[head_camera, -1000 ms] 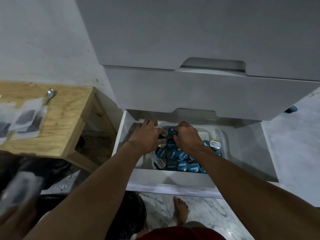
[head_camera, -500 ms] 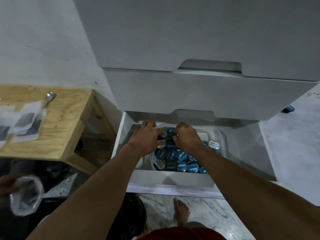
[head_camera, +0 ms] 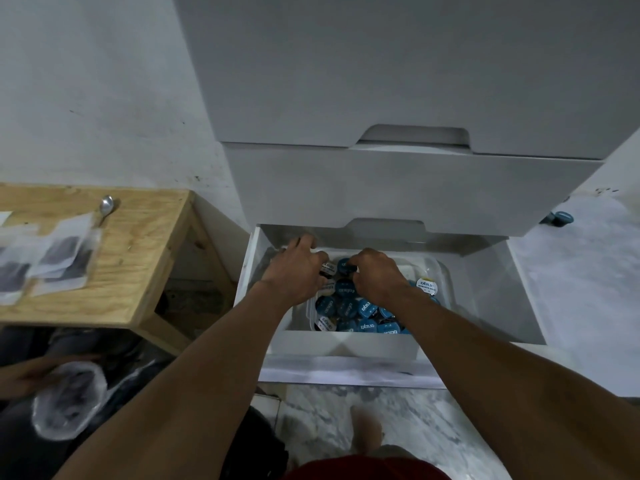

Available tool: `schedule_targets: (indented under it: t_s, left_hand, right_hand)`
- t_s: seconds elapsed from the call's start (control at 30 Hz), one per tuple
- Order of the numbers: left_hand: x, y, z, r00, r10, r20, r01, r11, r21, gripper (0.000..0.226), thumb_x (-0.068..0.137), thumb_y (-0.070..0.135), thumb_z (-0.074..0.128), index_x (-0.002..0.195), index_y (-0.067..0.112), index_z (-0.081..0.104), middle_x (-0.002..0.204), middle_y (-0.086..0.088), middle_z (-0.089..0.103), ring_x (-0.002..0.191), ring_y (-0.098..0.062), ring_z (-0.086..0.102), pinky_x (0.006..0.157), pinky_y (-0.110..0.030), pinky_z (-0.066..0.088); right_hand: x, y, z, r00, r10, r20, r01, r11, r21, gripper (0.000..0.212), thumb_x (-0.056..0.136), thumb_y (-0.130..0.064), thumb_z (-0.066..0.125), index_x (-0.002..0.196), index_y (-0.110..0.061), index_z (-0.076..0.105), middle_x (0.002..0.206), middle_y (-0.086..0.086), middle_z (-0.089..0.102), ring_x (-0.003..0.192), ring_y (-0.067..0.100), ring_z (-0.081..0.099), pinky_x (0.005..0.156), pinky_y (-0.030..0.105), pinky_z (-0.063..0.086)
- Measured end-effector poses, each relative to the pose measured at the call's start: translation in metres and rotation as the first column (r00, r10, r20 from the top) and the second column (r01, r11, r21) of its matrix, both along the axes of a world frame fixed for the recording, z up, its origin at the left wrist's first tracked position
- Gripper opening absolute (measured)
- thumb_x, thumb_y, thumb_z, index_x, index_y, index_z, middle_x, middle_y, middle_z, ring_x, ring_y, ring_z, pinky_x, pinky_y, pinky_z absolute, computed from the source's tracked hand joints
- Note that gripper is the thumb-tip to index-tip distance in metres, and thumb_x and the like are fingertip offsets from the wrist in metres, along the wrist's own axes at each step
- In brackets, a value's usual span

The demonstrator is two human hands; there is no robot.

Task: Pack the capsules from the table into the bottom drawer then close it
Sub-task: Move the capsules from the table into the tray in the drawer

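Barely anything's been moved since half a second ago. A blue capsule is pinched in the curled right grip, straight above the capsules piled in the clear tub inside the bottom drawer. The left grip is curled just beside it, but what it's got can't be told.

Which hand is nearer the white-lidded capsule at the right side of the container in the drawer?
Right. The right hand is just left of the white-lidded capsule, over the blue capsules; the left hand is farther left, at the container's left edge.
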State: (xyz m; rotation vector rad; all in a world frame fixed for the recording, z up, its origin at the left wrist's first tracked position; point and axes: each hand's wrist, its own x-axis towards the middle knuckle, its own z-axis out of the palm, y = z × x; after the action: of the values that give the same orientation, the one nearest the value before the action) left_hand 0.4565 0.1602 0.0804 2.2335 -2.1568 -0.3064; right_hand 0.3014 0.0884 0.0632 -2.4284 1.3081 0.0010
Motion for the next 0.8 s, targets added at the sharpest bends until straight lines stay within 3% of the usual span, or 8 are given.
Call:
schedule_targets:
  t_s: [0.37,0.6,0.8]
  left_hand:
    - [-0.034,0.015,0.028,0.997,-0.078,-0.023,0.073,0.984,-0.165,0.033,0.094,0.027,0.049,0.122,0.01,0.051,0.123,-0.011,0.052,0.112,-0.028,0.051,0.088,-0.04,0.046]
    - [-0.113,0.01,0.065,0.98,-0.19,0.057,0.199,0.927,-0.319,0.032,0.094,0.02,0.046,0.124,0.009,0.049,0.122,-0.014,0.054,0.112,-0.032,0.052,0.087,-0.042,0.045]
    - [-0.195,0.001,0.093,0.969,-0.226,0.098,0.246,0.874,-0.42,0.023,0.094,0.02,0.045,0.111,0.007,0.054,0.107,-0.014,0.058,0.096,-0.034,0.057,0.075,-0.043,0.048]
  right_hand:
    - [-0.042,0.038,0.037,0.981,-0.192,0.04,0.196,0.96,-0.199,0.031,0.091,-0.02,0.056,0.119,-0.006,0.059,0.121,0.017,0.056,0.107,0.035,0.057,0.092,0.038,0.044]
    - [-0.117,0.046,0.072,0.945,-0.289,0.15,0.324,0.887,-0.329,0.027,0.089,-0.016,0.055,0.112,-0.004,0.062,0.117,0.017,0.061,0.105,0.035,0.058,0.087,0.039,0.048]
    - [-0.207,0.045,0.095,0.922,-0.326,0.21,0.383,0.847,-0.368,0.029,0.09,-0.016,0.054,0.116,-0.004,0.059,0.112,0.018,0.06,0.101,0.037,0.058,0.084,0.038,0.045]
